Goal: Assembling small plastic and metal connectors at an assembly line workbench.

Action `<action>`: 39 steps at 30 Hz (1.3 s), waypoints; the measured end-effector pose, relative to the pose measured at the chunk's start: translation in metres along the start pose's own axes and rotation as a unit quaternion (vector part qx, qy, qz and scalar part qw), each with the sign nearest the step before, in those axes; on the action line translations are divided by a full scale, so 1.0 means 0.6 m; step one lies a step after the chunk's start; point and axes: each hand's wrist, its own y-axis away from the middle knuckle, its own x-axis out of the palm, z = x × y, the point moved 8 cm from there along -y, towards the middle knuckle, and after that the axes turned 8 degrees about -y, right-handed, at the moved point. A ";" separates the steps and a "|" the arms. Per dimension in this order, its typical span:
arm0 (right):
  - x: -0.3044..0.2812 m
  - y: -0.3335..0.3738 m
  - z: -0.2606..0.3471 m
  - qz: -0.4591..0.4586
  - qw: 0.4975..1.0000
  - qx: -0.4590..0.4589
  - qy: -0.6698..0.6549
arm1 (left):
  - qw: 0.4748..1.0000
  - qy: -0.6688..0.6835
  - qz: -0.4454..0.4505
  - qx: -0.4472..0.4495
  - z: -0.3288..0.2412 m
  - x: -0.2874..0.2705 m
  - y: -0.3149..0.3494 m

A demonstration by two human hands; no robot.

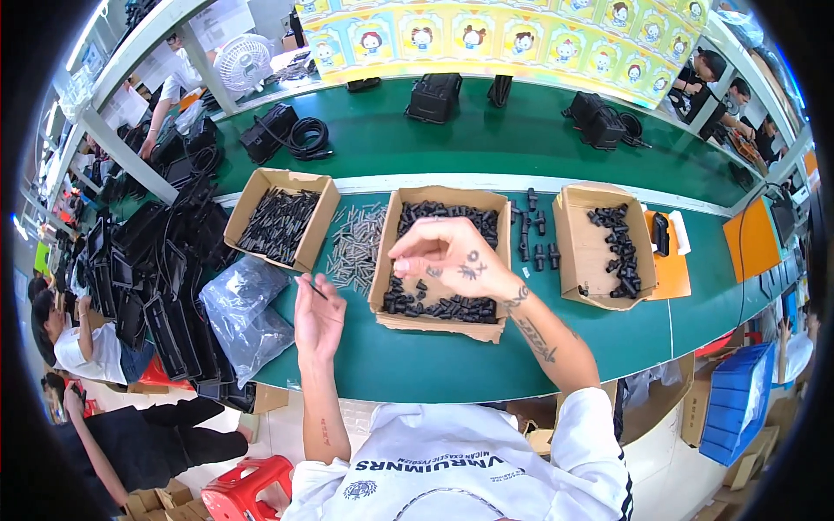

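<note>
My left hand [319,323] is raised over the near part of the bench, palm up, pinching a thin black rod [316,291] between thumb and fingers. My right hand [452,256] hovers above the middle cardboard box [379,286], its fingertips drawn together; whatever is between them is too small to make out. Inside that box lie many short black plastic fittings [447,308]. Left of it, a loose heap of small silvery pins [354,247] rests on the green bench. Another cardboard box [323,217], further left, holds thin black rods [276,227].
A clear plastic bag [248,313] and a pile of black housings [165,295] crowd the left. Joined black fittings [530,230] lie right of the middle box, then a third box [578,260] with black fittings. Cabled black units [599,120] stand on the rear shelf.
</note>
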 end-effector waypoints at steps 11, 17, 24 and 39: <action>0.018 0.057 -0.001 -0.081 0.991 -0.098 0.029 | 0.938 -0.320 0.129 0.039 0.045 0.149 0.069; 0.033 0.060 0.002 -0.082 0.976 -0.174 0.103 | 0.956 -0.264 0.115 0.053 0.065 0.143 0.074; 0.031 0.065 0.010 -0.110 0.967 -0.205 0.107 | 0.952 -0.265 0.139 0.070 0.065 0.147 0.081; 0.069 0.066 -0.014 -0.023 0.986 -0.125 0.107 | 0.926 -0.360 0.052 0.104 0.060 0.135 0.097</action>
